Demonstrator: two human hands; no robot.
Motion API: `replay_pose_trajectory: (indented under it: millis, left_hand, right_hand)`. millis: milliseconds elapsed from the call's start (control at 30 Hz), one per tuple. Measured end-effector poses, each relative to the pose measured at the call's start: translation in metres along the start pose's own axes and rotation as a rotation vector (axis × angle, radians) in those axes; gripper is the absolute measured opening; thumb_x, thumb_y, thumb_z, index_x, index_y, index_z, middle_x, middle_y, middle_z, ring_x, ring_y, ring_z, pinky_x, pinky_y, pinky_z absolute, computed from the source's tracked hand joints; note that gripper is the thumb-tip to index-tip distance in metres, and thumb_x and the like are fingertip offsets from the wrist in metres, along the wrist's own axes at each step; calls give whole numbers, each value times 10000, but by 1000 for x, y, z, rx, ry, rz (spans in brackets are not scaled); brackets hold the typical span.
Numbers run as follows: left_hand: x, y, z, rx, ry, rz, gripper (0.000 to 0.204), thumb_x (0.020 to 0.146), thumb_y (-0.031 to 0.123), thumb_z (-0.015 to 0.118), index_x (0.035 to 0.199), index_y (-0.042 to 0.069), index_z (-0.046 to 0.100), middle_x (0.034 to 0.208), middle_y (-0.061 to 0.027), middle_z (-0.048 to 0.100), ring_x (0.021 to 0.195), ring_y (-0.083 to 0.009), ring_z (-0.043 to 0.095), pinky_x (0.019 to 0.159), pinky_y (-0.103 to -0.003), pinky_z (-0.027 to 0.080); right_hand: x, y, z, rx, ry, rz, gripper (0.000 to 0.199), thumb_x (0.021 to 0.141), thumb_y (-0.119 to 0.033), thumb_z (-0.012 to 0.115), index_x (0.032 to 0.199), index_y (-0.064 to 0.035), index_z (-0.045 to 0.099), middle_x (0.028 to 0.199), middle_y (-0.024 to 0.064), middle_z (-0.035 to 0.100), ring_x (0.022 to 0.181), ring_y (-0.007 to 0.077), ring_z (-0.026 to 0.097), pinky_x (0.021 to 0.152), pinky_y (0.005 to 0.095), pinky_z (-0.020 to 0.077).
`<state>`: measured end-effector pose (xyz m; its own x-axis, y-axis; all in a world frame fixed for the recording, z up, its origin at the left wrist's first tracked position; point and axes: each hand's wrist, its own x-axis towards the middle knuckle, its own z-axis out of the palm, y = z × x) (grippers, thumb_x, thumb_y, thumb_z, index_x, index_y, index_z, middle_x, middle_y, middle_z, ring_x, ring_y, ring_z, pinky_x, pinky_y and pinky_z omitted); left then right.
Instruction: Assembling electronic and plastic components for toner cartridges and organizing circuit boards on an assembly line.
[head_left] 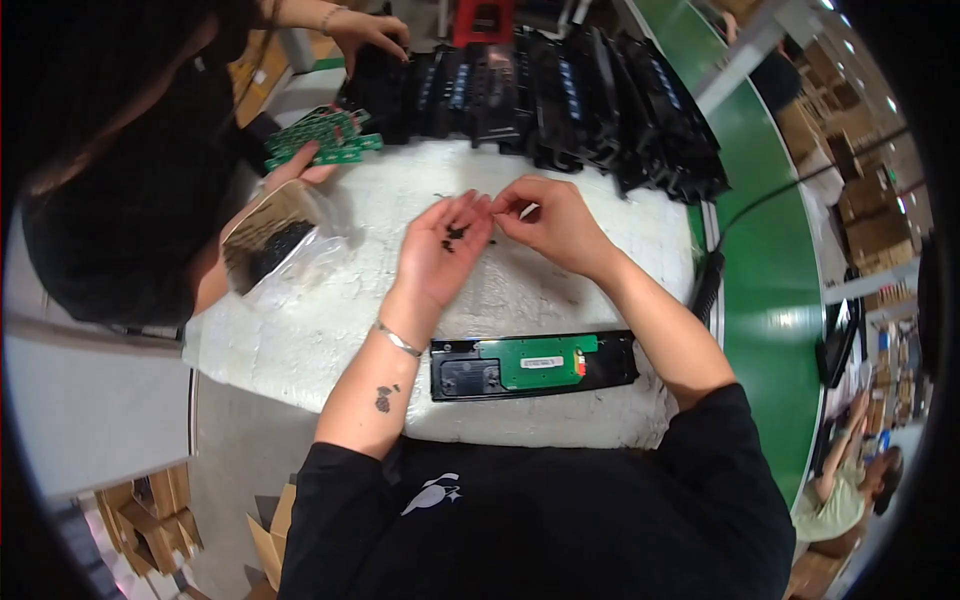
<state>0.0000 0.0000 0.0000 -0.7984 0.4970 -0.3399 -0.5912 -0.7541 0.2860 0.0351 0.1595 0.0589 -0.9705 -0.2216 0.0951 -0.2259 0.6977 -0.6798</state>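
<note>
My left hand (440, 250) lies palm up over the white covered table, its fingers stretched out. Several tiny black pieces, probably screws, (455, 234) rest on its palm and fingers. Close beside its fingertips, my right hand (552, 222) has thumb and forefinger pinched together; whatever is between them is too small to make out. Nearer to me lies a long black plastic housing (460, 378) with a green circuit board (515, 372) set in it. The board carries a white label and a small red and yellow part.
Many black housings (500, 95) stand in a row along the far edge. At the left, a co-worker's hand (310, 165) holds green circuit boards (320, 138). A bag-lined cardboard box (265, 245) holds small black pieces. A green conveyor belt (765, 300) runs along the right.
</note>
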Motion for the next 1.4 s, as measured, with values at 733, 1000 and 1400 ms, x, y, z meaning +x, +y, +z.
replay_pose_trajectory:
  millis: [733, 1000, 1400]
  left_hand:
    - [-14, 30, 13, -228, 18, -351, 146, 882, 83, 486, 761, 39, 418, 687, -34, 389, 604, -146, 410, 616, -272, 381]
    - [16, 44, 21, -22, -128, -764, 128, 896, 101, 441, 785, 43, 460, 699, -39, 412, 610, -128, 426, 599, -266, 390]
    - [-3, 29, 25, -168, -188, -431, 202, 871, 114, 438, 676, 63, 445, 629, -15, 440, 537, -121, 405, 479, -213, 363]
  right_hand:
    - [-4, 70, 64, -72, 304, -523, 165, 714, -153, 568, 635, -35, 484, 748, 107, 488, 739, 293, 523, 602, 404, 440]
    - [7, 68, 56, -81, 346, -594, 141, 782, -185, 563, 713, -63, 578, 756, 110, 525, 742, 294, 523, 624, 396, 439]
    - [13, 65, 50, -327, 222, -612, 165, 755, -180, 540, 719, -39, 619, 761, 152, 586, 716, 312, 562, 624, 408, 460]
